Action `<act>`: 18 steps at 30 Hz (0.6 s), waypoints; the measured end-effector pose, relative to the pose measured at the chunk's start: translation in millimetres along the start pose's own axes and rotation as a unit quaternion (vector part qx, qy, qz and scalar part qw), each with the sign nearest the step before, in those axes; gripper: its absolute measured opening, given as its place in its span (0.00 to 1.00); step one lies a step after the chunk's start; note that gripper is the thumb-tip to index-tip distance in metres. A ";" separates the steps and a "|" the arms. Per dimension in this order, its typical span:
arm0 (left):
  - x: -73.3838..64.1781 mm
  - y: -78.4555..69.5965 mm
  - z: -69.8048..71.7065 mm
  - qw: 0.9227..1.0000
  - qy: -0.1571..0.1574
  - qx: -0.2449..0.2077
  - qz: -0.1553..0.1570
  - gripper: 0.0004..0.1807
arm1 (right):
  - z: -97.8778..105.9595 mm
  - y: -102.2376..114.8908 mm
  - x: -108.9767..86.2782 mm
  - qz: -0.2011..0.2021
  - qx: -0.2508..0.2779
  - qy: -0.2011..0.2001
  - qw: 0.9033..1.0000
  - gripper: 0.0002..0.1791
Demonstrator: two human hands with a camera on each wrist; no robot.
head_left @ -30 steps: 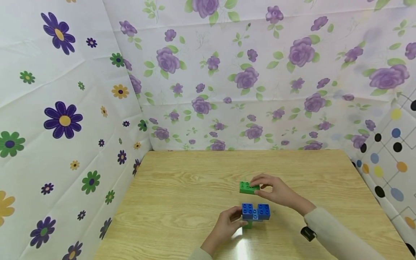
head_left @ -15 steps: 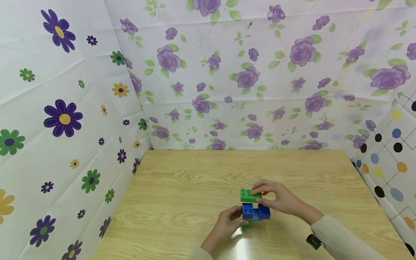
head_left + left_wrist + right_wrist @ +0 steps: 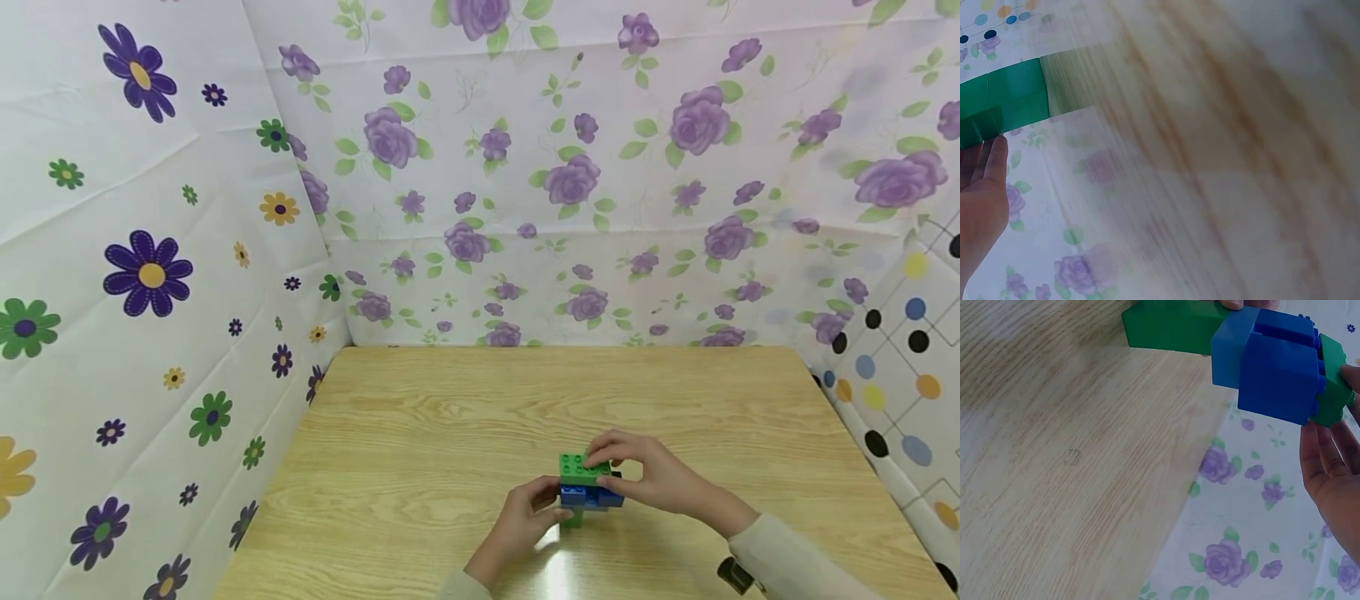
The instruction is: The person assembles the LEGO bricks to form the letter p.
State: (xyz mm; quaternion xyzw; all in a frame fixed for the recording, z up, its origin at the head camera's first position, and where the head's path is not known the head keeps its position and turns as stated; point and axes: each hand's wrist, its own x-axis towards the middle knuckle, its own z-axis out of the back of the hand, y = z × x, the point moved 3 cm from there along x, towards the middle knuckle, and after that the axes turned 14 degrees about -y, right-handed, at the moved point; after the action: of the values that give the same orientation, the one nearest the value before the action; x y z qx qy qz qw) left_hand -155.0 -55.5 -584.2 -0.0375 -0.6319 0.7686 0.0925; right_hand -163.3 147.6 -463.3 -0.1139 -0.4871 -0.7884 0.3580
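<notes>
My right hand (image 3: 648,475) pinches a green studded toy building brick (image 3: 576,471) by its right part, over a small structure of bricks. Beneath it, dark blue bricks (image 3: 1279,378) sit on a lighter blue brick (image 3: 1229,347), and a green column (image 3: 1175,328) forms the foot. The green brick meets the studs of the blue ones in the right wrist view. My left hand (image 3: 528,512) holds the structure from its left side, thumb near the green foot. In the left wrist view, fingers touch green bricks (image 3: 1019,90); the rest is cut off.
A wooden table (image 3: 420,450) lies under the hands. Flowered cloth (image 3: 465,167) hangs behind it, with patterned sheets (image 3: 247,333) at the left and right. A small black device (image 3: 735,575) sits at the right sleeve.
My right hand has brought the green brick toward me and down, from behind the structure onto the blue bricks. The left hand has kept its hold in place.
</notes>
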 end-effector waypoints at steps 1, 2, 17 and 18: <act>-0.1 0.3 -0.1 1.000 -0.001 0.000 0.000 0.20 | 0.4 5.0 0.9 0.003 0.003 -0.002 1.000 0.14; -0.1 0.5 -0.3 1.000 -0.001 -0.001 0.002 0.20 | 0.7 9.1 1.4 0.006 0.006 -0.003 1.000 0.14; -0.7 1.7 -0.4 1.000 -0.005 -0.002 0.014 0.20 | -4.3 -12.0 -11.7 0.038 -0.016 -0.004 0.999 0.15; -0.7 1.6 -0.3 1.000 -0.005 -0.002 0.013 0.20 | -4.1 -11.3 -11.9 0.039 -0.022 -0.002 0.999 0.15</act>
State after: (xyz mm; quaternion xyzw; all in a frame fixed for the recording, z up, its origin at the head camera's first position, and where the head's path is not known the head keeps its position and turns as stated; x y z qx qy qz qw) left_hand -154.4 -55.6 -585.9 -0.0422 -0.6335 0.7685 0.0794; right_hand -161.7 152.5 -479.4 -0.1422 -0.4657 -0.7840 0.3850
